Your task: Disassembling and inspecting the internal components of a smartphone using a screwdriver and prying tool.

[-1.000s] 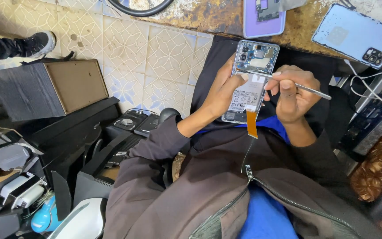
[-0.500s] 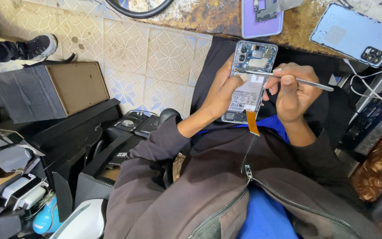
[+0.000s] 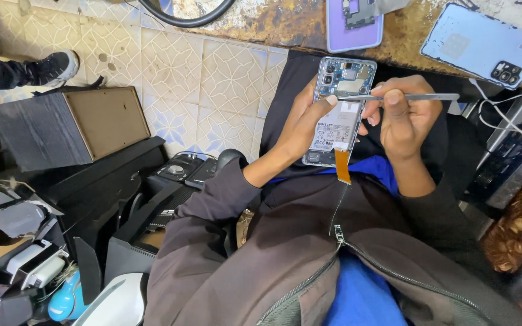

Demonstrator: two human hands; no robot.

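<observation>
Head view: opened phone (image 3: 341,111) with its back cover off, held over the lap, just near of the workbench edge (image 3: 285,27). Left hand (image 3: 300,124) wraps its left side, thumb pressed on the battery area; right hand (image 3: 403,118) pinches a thin metal tool (image 3: 415,96), tip on the upper part of the board

Handling, my read: light, stiff frame, but exposed board and camera modules look fragile. The orange flex cable (image 3: 342,166) hanging off the near end is soft and likely tears easily. Best held by the side rails, not by battery or flex

Surface: worn, stained bench at far side carrying a purple phone frame (image 3: 354,27) and a blue back cover (image 3: 481,42) to the right. Patterned tile floor (image 3: 212,78) at left, with a dark speaker box (image 3: 67,130) and black equipment bags near left. Cables at far right. Someone else's shoe (image 3: 52,66) at far left
</observation>
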